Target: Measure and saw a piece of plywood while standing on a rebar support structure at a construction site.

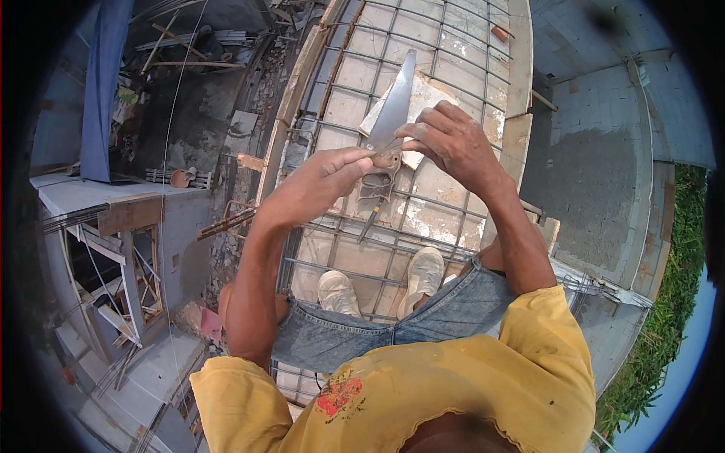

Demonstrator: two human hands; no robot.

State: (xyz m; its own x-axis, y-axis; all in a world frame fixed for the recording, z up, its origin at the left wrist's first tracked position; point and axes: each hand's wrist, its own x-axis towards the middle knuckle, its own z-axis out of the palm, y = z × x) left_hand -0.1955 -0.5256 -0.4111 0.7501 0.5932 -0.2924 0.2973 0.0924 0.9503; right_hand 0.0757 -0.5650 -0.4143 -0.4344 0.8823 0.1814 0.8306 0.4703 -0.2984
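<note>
My left hand (323, 186) is closed in a pinch, thumb against fingers, just left of a handsaw's base. Opposite it, my right hand (453, 147) has its fingertips pinched together. A thin strand, possibly wire, seems to run between the two pinches, but it is too fine to make out. Beneath the hands lies the handsaw, its tapered metal blade (395, 102) pointing away from me and its worn handle (377, 183) toward me. Part of the saw is hidden by my fingers. A pale board piece (424, 94) lies under the blade. Below the handle rests a dark pencil-like stick (369, 221).
A grid of steel bars (362, 53) covers the formwork floor under my shoes (338, 293). Timber side boards (300, 75) edge it on both sides, with lower levels beyond. A reddish brick piece (499, 33) lies at the far right. Bundled bars (226, 224) jut out at left.
</note>
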